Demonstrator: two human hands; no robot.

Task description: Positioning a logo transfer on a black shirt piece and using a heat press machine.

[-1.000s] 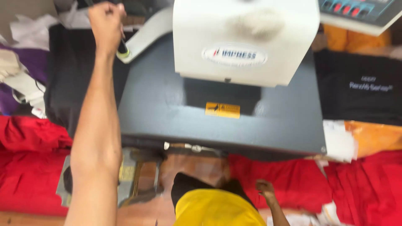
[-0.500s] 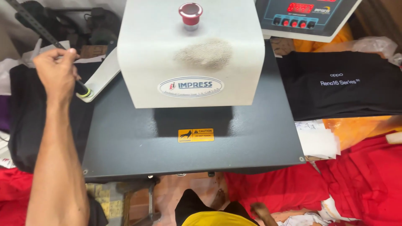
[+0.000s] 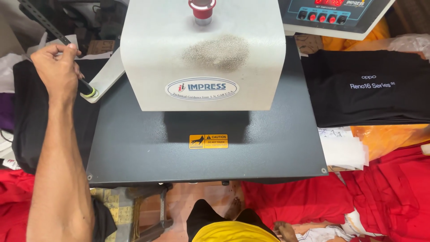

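Black press handle (image 3: pixel 85 87) sits enclosed in the left hand (image 3: pixel 57 71) grip

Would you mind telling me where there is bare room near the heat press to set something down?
The only bare patch is the dark top plate, in front of the white press head, though a warning sticker marks it. Left, the left hand grips the handle over black cloth. Right, folded black shirts, papers and red fabric crowd everything.
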